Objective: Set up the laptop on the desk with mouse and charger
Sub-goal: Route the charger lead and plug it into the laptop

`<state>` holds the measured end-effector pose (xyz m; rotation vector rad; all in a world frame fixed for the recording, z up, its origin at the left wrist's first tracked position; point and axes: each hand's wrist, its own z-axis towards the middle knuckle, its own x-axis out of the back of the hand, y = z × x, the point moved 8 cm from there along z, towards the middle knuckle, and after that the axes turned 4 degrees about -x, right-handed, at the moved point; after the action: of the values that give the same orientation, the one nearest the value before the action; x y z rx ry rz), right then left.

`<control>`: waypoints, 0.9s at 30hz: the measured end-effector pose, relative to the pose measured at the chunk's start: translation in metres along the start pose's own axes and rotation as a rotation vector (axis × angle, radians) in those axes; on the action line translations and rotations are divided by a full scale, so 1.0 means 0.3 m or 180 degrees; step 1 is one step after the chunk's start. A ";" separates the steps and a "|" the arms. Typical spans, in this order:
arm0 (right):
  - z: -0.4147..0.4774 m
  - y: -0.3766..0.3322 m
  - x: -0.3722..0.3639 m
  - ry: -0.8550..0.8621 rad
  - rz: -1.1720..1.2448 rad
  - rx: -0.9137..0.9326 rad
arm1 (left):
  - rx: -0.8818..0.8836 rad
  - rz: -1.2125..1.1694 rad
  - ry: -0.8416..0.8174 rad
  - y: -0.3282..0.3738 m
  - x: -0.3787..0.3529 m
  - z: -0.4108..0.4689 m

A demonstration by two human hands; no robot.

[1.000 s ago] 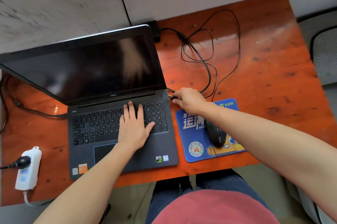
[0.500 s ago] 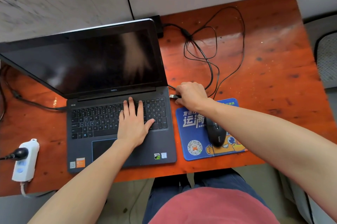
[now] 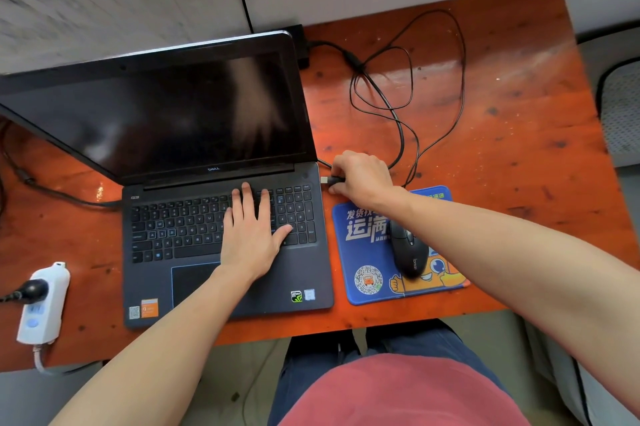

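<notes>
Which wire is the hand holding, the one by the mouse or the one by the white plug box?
The right hand pinches the mouse cable's USB plug beside the laptop.

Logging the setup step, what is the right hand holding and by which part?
The right hand pinches the USB plug by its black housing.

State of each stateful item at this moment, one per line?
laptop: lid open, screen dark
USB plug: pinched in right hand, just outside the laptop's right edge, not yet inserted
mouse: resting on the mouse pad
left hand: flat on the keyboard
power strip: one black plug inserted
</notes>
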<state>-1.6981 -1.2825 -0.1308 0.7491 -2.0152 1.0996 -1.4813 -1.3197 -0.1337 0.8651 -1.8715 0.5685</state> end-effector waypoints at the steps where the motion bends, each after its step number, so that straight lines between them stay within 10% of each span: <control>1: 0.005 -0.004 0.002 -0.0010 -0.0042 0.0021 | -0.0001 0.0001 0.0002 0.000 0.000 0.001; 27: -0.027 0.015 -0.030 -0.0043 0.0086 -0.0223 | 0.0066 -0.0055 0.0352 0.015 -0.001 -0.020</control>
<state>-1.6937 -1.2721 -0.1370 0.6970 -2.0697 1.0363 -1.4812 -1.3125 -0.1314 0.8457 -1.7595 0.6139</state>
